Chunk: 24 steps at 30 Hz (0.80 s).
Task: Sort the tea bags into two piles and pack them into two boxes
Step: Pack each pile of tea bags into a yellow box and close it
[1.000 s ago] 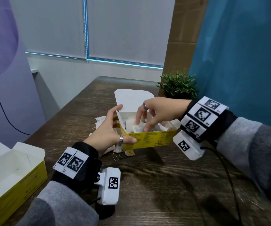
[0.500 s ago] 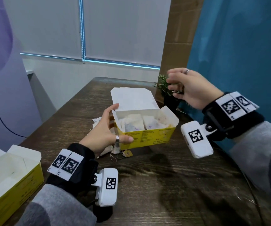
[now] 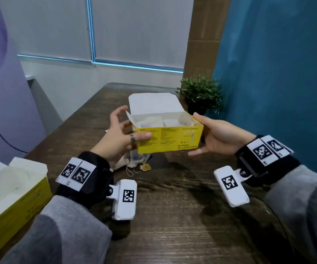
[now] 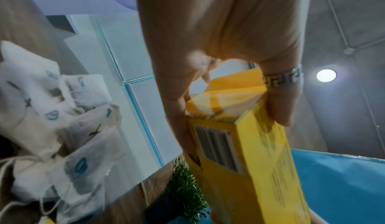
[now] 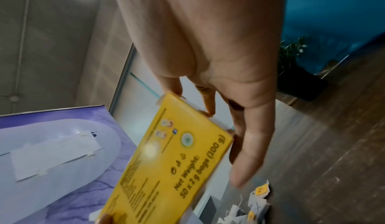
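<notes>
A yellow tea box [image 3: 169, 138] with its white lid flap up hangs above the table, held between both hands. White tea bags [image 3: 153, 121] lie inside it. My left hand [image 3: 134, 123] pinches the left end, thumb on the front face and fingers behind. My right hand [image 3: 199, 134] holds the right end, thumb on the top corner and fingers underneath. The left wrist view shows that hand [image 4: 229, 112] round the box [image 4: 260, 161]. In the right wrist view, hand [image 5: 208, 128] meets box [image 5: 166, 170]. Loose tea bags [image 3: 134, 161] lie piled under the left hand.
A second yellow box [image 3: 14, 202] stands open at the near left edge of the dark wooden table [image 3: 172, 216]. A small potted plant [image 3: 201, 94] sits at the far right by the blue wall. The loose bags [image 4: 62, 128] carry blue marks and crosses.
My right hand came out of the box, rose toward the plant, then dropped onto the box's right end. The box has lifted off the table.
</notes>
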Tool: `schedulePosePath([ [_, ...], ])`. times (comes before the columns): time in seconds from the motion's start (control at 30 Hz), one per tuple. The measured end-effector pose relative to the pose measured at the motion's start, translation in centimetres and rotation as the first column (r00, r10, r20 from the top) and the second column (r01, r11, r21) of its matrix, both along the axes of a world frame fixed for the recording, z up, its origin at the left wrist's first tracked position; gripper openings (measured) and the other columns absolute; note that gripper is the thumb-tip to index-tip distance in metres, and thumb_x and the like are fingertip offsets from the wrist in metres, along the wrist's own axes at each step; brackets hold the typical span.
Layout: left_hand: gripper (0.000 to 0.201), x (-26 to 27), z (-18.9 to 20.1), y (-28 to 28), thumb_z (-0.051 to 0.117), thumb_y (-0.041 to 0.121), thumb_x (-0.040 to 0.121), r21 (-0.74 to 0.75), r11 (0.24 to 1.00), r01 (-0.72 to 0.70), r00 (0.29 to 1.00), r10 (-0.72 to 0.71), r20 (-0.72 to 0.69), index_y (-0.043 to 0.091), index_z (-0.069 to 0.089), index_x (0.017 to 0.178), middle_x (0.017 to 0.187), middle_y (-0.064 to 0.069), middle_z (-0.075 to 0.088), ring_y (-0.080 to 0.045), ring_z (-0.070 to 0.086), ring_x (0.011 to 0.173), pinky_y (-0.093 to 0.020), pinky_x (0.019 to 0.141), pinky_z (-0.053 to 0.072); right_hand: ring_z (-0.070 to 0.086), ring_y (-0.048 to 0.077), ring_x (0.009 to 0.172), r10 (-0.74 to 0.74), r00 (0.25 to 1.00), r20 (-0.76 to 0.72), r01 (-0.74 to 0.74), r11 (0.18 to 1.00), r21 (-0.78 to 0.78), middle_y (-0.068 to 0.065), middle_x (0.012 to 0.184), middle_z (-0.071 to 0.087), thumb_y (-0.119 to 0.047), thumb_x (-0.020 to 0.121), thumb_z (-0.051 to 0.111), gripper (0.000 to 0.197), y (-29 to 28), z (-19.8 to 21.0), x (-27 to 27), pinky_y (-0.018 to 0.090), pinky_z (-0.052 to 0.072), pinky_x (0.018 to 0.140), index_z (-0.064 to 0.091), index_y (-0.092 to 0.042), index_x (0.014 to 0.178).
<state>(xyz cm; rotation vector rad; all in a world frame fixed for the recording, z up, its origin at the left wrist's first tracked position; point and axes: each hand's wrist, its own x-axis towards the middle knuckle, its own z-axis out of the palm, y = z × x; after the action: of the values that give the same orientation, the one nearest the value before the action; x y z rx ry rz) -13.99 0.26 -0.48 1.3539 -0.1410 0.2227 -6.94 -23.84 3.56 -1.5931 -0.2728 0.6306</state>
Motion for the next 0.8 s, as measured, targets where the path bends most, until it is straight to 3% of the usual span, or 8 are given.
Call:
schedulePosePath([
  [0.17,0.08,-0.3,1.0,-1.1,0.072,0.003,0.066,-0.01,1.0,-0.024,0.999,0.023,-0.039,0.037,0.03,0.126,0.136,-0.012,0.043,-0.024,0.058,0.107,-0.026,0.059,0.056,0.06,0.024,0.087,-0.137,0.976,0.169,0.139,0.99,-0.002,0.01,0.105,0.06,-0.034,0.098,0.041,0.033,0.1,0.6,-0.5,0.037,0.051,0.074,0.055,-0.019,0.123],
  [0.23,0.075,-0.1,1.5,-1.7,0.067,-0.003,0.075,0.034,0.999,0.014,0.999,-0.012,-0.048,0.036,0.036,0.131,0.135,-0.008,0.045,-0.021,0.061,0.102,-0.029,0.062,0.058,0.06,0.018,0.078,-0.149,0.971,0.187,0.152,0.988,0.004,0.003,0.093,0.061,-0.027,0.099,0.038,0.025,-0.6,0.3,-0.8,0.034,0.053,0.067,0.058,-0.026,0.114],
  [0.3,0.069,0.2,1.7,-2.5,0.062,-0.005,0.08,0.106,0.989,0.105,0.99,-0.095,-0.1,0.031,0.041,0.135,0.127,-0.004,0.052,-0.014,0.066,0.092,-0.029,0.07,0.059,0.056,0.018,0.074,-0.175,0.967,0.184,0.178,0.984,0.002,0.002,0.089,0.056,-0.023,0.098,0.039,0.027,-1.7,-0.2,-1.1,0.031,0.056,0.055,0.051,-0.027,0.123],
  [0.37,0.064,0.4,1.6,-3.4,0.059,-0.007,0.083,0.16,0.964,0.212,0.964,-0.179,-0.198,0.028,0.043,0.135,0.111,0.001,0.06,-0.009,0.068,0.079,-0.023,0.067,0.057,0.054,0.018,0.074,-0.224,0.958,0.178,0.229,0.973,-0.013,0.002,0.089,0.051,-0.02,0.097,0.043,0.034,-2.8,-0.8,-1.3,0.033,0.056,0.051,0.039,-0.03,0.129],
  [0.53,0.053,0.7,-0.2,-5.3,0.056,0.003,0.089,0.25,0.907,0.339,0.897,-0.23,-0.378,0.016,0.043,0.138,0.112,-0.004,0.06,-0.019,0.055,0.095,-0.029,0.075,0.043,0.053,0.016,0.07,-0.184,0.971,0.155,0.202,0.973,-0.112,0.001,0.082,0.051,-0.01,0.094,0.041,0.024,-5.3,-2.7,-1.8,0.041,0.049,0.067,0.053,-0.028,0.104],
  [0.6,0.053,0.7,-0.9,-5.7,0.058,0.006,0.089,0.285,0.879,0.382,0.873,-0.241,-0.425,0.019,0.043,0.138,0.119,-0.005,0.062,-0.022,0.058,0.099,-0.034,0.083,0.051,0.056,0.022,0.081,-0.095,0.991,0.097,0.11,0.98,-0.168,0.006,0.092,0.057,-0.009,0.084,0.051,0.033,-6.2,-3.4,-1.9,0.049,0.049,0.078,0.057,-0.022,0.114],
  [0.67,0.062,0.6,-1.2,-6.2,0.066,0.008,0.084,0.389,0.828,0.404,0.874,-0.224,-0.43,0.021,0.041,0.138,0.119,0.0,0.061,-0.023,0.058,0.103,-0.044,0.097,0.046,0.054,0.029,0.099,-0.083,0.995,0.059,0.094,0.974,-0.207,0.011,0.11,0.059,-0.01,0.071,0.058,0.056,-6.6,-4.0,-1.9,0.05,0.044,0.088,0.052,-0.019,0.126],
  [0.8,0.087,0.5,-1.3,-7.3,0.077,0.001,0.071,0.565,0.749,0.346,0.914,-0.132,-0.385,0.03,0.02,0.131,0.112,0.003,0.051,-0.021,0.06,0.097,-0.051,0.08,0.053,0.053,0.025,0.122,-0.031,0.981,0.192,0.104,0.918,-0.383,0.006,0.133,0.056,-0.018,0.085,0.061,0.061,-7.0,-4.7,-1.4,0.047,0.037,0.109,0.033,-0.018,0.14],
])
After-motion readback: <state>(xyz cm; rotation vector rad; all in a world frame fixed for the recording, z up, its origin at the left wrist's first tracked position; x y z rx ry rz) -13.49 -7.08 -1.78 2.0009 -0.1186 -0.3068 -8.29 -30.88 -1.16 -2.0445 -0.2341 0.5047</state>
